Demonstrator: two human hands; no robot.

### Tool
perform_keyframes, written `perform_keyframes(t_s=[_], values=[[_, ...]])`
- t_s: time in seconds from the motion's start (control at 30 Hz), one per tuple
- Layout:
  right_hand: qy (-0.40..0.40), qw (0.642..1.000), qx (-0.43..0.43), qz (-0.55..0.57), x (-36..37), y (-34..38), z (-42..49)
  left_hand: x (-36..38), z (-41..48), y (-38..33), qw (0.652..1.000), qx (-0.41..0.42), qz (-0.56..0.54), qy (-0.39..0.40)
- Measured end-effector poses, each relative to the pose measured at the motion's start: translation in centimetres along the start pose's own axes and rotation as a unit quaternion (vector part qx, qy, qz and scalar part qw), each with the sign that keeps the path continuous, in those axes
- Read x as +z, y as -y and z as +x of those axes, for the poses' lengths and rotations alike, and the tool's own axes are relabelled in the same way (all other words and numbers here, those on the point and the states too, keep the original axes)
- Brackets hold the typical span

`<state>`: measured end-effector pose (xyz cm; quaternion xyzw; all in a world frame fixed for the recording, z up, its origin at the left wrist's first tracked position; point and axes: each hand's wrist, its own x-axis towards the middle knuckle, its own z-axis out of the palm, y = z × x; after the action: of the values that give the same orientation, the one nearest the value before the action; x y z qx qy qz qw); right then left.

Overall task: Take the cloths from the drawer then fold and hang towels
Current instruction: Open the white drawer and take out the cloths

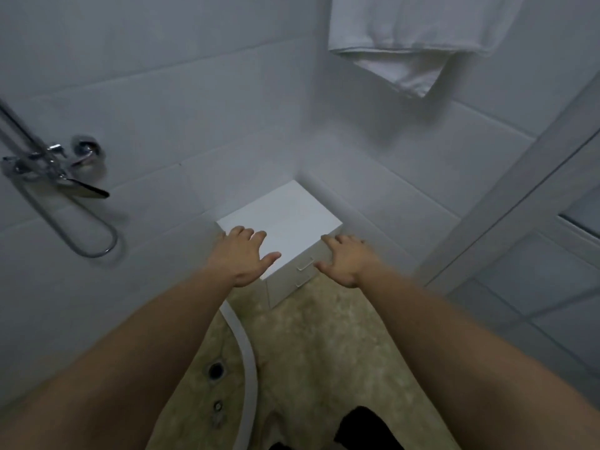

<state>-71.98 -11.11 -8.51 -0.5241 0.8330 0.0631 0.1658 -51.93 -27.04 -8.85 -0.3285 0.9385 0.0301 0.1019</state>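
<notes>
Head view, looking down into a tiled bathroom corner. Pale tiled walls (194, 76) take up most of the frame and meet at the far corner of a mottled beige floor (324, 352). A framed glass door (535, 222) runs along the right edge of the floor.

A white towel (406, 34) hangs folded high on the right-hand wall, one lower corner drooping below the rest.

A small white drawer unit (292, 216) stands on the floor in that far corner, against both walls. Both its drawers are shut, so any contents are hidden.

Two bare forearms reach toward the unit. The left hand (242, 254) is palm down over the near left edge of its top, fingers spread and straight, holding nothing; whether it touches the top cannot be told. The right hand (345, 259) is level with the unit's front right, fingers loosely extended and gripping nothing, thumb just beside the upper drawer handle (305, 264).

A chrome shower mixer (48, 164) with a looped hose (97, 241) is fixed to the left wall. A white curved strip (250, 368) crosses the near floor, with a round drain (216, 370) just left of it.
</notes>
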Motion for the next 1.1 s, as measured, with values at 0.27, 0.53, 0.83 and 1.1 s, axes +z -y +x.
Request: perform_keyframes(t_s=[0.27, 0.53, 0.83, 1.1], values=[[0.026, 0.997, -0.063, -0.041, -1.7, -6.9, 11.3, 1.0, 8.9, -0.5, 0.995, -0.092, 0.011, 0.025], [0.082, 0.981, -0.16, -0.07, -0.6, -15.2, 21.1, 3.3, 15.1, -7.9, 0.987, -0.149, -0.016, 0.058], [0.118, 0.974, -0.19, -0.045, 4.9, -16.6, 26.9, 6.1, 20.2, -8.3, 0.981, -0.171, -0.019, 0.089], [0.127, 0.972, -0.194, -0.039, 13.3, -14.1, 33.1, 14.6, 27.0, -5.0, 0.988, -0.133, -0.018, 0.074]])
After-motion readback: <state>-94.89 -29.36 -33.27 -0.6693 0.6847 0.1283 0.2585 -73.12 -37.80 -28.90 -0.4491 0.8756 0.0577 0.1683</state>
